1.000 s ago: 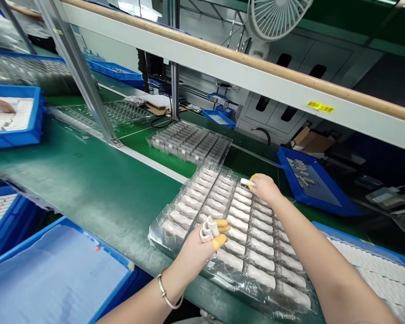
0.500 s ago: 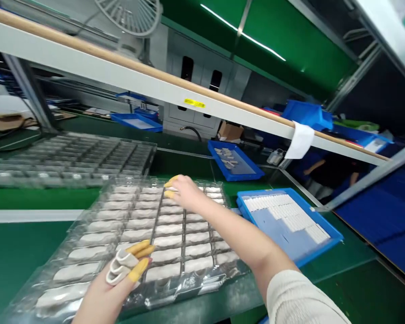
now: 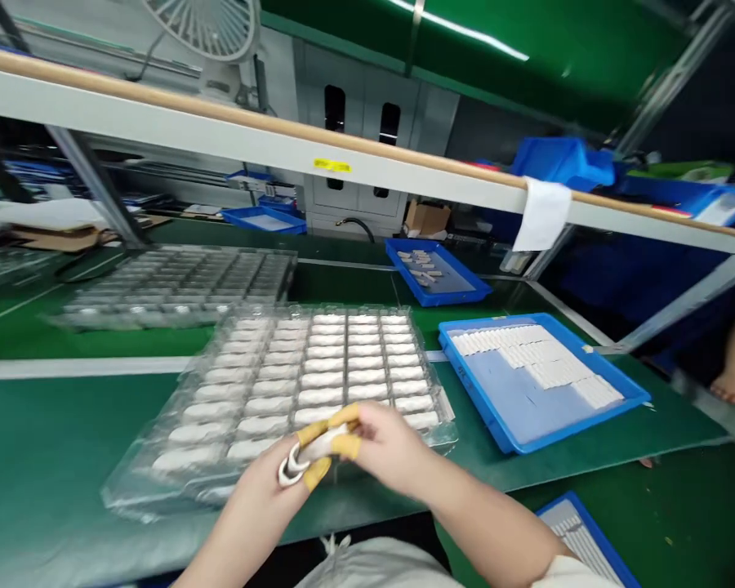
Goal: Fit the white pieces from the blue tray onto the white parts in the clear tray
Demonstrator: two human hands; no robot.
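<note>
Right hand (image 3: 395, 447) now meets left hand (image 3: 269, 490) | both pinch white piece (image 3: 322, 446) | left grasps curved pieces (image 3: 291, 467) | clear tray (image 3: 135, 483), twelve o'clock | blue tray (image 3: 507, 396), two o'clock

Beyond the left hand (image 3: 275, 478) and right hand (image 3: 392, 447), white elongated pieces (image 3: 321, 380) fill a clear rectangular plastic tray (image 3: 135, 488) on the flat green tabletop (image 3: 42, 457). Farther off, left of the hands, sits a clear gridded plastic tray (image 3: 189, 273). Right of them lies a blue rectangular plastic bin (image 3: 511, 445); behind it, a blue shallow plastic bin (image 3: 429, 301).
</note>
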